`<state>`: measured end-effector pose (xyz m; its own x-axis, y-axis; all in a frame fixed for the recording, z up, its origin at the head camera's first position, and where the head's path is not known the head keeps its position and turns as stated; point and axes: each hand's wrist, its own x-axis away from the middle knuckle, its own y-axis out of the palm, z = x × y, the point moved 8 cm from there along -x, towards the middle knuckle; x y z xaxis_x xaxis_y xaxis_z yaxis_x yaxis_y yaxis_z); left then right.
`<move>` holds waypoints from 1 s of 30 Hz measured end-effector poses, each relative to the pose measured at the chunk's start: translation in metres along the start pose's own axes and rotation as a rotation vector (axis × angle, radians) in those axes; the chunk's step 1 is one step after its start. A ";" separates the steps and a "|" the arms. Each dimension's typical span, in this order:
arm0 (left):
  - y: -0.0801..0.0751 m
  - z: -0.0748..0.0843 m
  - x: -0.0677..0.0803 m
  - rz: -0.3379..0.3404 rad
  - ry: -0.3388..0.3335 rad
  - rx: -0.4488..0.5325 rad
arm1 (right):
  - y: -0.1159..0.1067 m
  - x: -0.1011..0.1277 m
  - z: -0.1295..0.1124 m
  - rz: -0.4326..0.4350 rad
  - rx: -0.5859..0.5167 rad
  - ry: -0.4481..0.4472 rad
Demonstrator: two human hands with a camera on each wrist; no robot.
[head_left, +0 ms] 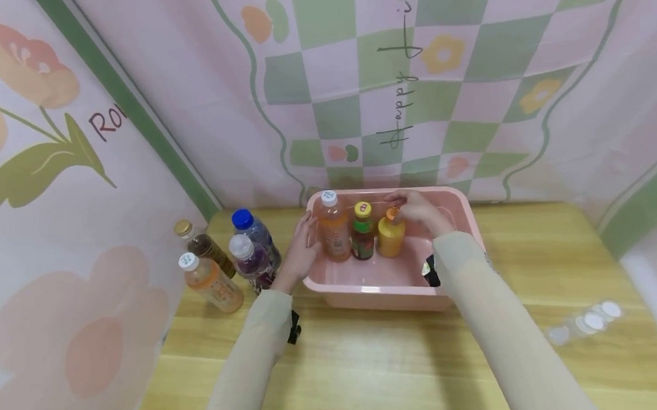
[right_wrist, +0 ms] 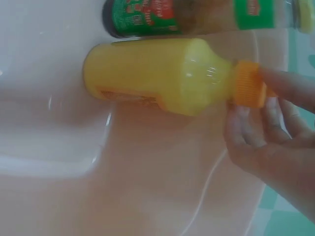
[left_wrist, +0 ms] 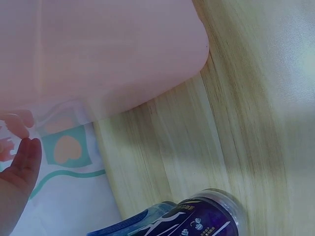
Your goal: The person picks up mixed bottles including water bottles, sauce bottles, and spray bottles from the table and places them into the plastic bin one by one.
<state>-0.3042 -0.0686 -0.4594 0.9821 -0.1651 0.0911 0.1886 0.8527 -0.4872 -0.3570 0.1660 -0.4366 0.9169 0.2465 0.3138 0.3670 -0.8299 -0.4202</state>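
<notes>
A pink plastic tub [head_left: 389,298] stands against the back curtain. Inside it, from left to right, are an orange drink bottle with a white cap [head_left: 336,235], a dark sauce bottle with a yellow cap and green label [head_left: 363,233], and a yellow squeeze bottle [head_left: 390,236]. My right hand [head_left: 415,210] pinches the squeeze bottle's orange cap [right_wrist: 248,83] between thumb and fingers; the bottle is upright inside the tub. My left hand [head_left: 303,249] is at the tub's left rim beside the orange drink bottle, its fingers [left_wrist: 27,157] fairly straight in the left wrist view.
Left of the tub stand a blue-capped bottle [head_left: 257,236], a purple drink bottle [head_left: 253,264], a brown bottle [head_left: 208,248] and another orange drink bottle [head_left: 215,285]. Small clear containers with white lids [head_left: 591,322] sit on the wooden table [head_left: 370,364] at right.
</notes>
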 end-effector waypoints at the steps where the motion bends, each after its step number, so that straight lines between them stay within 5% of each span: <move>1: 0.000 0.000 0.000 -0.002 -0.003 0.001 | -0.001 0.002 -0.001 -0.013 -0.024 0.006; 19: 0.002 -0.002 0.000 -0.005 0.011 -0.002 | -0.036 0.043 -0.038 -0.098 -0.231 -0.044; 27: 0.002 -0.003 -0.001 0.003 0.026 -0.013 | -0.065 0.062 -0.025 -0.053 -0.235 -0.062; 30: 0.002 -0.002 0.000 0.003 0.020 -0.015 | -0.079 0.070 -0.016 -0.040 -0.331 -0.079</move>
<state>-0.3043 -0.0681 -0.4620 0.9823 -0.1727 0.0724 0.1856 0.8455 -0.5007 -0.3239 0.2410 -0.3681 0.9168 0.3096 0.2521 0.3441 -0.9329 -0.1057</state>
